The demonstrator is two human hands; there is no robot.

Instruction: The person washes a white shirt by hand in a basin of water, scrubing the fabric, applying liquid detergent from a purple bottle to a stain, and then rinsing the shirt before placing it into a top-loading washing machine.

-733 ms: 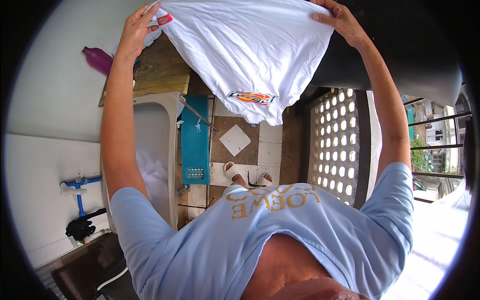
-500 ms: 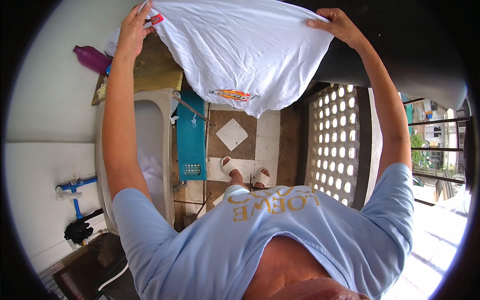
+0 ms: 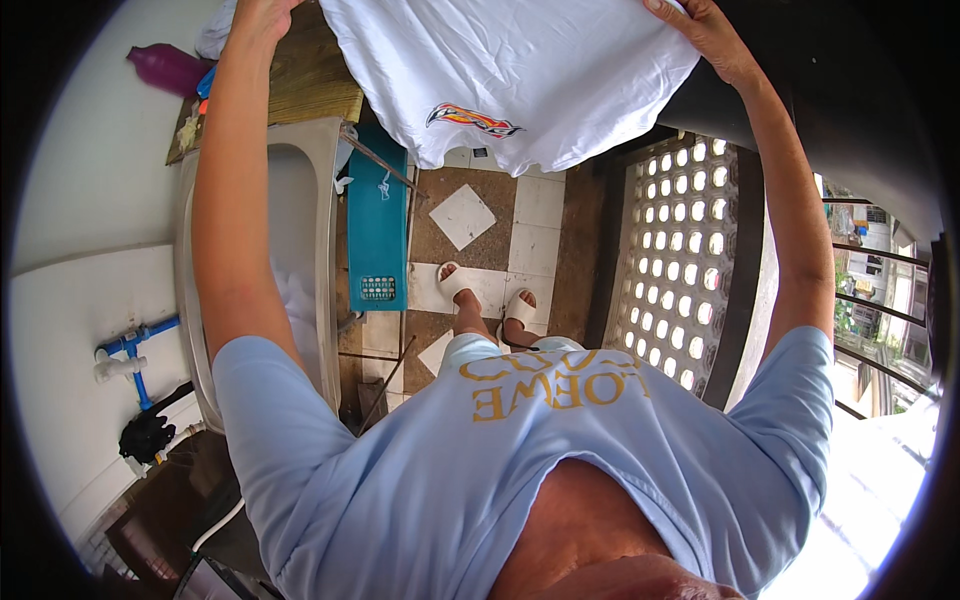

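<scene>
White cloth (image 3: 520,80) hanging out front, high above the tiled floor (image 3: 535,245), bright patch (image 3: 472,121) near its lower edge, and the right hand (image 3: 712,40) has that edge pinched in its fingers! Left hand (image 3: 262,18) runs off the top, a wooden worktop (image 3: 315,70) showing between it and the cloth, and what its fingers hold I can't tell

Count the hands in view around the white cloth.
2. The left hand is near the left side of the white cloth; the right hand holds its right side. The picture's top edge crops both.
</scene>
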